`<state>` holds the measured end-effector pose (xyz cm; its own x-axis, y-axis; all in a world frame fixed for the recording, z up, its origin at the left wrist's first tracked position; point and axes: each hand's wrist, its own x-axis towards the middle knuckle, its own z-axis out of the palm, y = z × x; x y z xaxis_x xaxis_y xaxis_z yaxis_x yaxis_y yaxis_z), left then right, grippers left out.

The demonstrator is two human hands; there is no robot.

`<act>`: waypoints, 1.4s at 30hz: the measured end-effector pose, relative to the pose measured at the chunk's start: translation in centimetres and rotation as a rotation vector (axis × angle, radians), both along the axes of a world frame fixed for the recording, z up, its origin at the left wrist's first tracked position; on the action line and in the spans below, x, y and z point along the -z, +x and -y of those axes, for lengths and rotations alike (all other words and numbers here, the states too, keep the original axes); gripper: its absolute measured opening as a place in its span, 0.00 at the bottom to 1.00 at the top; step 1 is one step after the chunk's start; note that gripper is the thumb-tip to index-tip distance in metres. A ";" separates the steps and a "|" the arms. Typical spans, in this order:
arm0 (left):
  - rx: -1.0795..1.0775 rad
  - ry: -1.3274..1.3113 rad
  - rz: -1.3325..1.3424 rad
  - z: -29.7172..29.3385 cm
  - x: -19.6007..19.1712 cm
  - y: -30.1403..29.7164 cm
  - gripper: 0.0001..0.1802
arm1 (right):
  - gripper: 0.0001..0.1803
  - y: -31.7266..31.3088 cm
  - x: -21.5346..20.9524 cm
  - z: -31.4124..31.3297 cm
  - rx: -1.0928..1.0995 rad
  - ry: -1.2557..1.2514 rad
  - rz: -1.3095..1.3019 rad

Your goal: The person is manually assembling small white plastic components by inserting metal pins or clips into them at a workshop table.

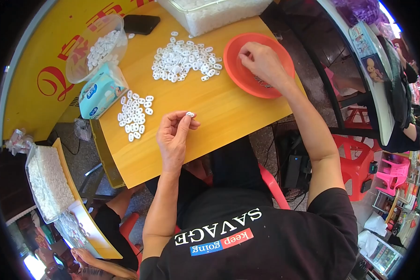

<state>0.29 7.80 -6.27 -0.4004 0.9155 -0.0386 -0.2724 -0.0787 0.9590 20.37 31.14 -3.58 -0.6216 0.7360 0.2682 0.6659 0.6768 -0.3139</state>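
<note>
A teal tissue pack [101, 91] is lying well to the left of the left fingers [182, 123], and a clear bowl [79, 65] is sitting just beyond it. A black phone [141, 23] is resting farther off. A red stool [354, 154], perhaps plastic, is standing on the floor well below the right fingers [245, 56].

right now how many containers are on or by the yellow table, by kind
Orange bowl, right hand inside it: 1
Round clear tub with white pieces: 1
Rectangular clear bins of white pieces: 2, one at the table's far edge, one at lower left
Total: 4
The left hand holds one small white piece.
</note>
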 end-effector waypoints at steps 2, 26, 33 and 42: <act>-0.003 0.003 0.002 0.1 0.1 -0.1 0.07 | 0.08 0.2 -0.7 0.3 0.124 -0.374 -0.288; 0.010 0.001 0.004 -0.1 0.1 -0.1 0.07 | 0.10 4.8 -3.2 -2.0 0.154 -0.176 0.171; 0.009 -0.007 0.006 0.0 -0.1 0.0 0.07 | 0.07 4.1 -2.5 -2.4 0.037 -0.087 0.206; 0.015 -0.007 -0.001 -0.1 0.0 0.0 0.07 | 0.07 2.9 -1.7 -3.2 0.000 0.009 0.246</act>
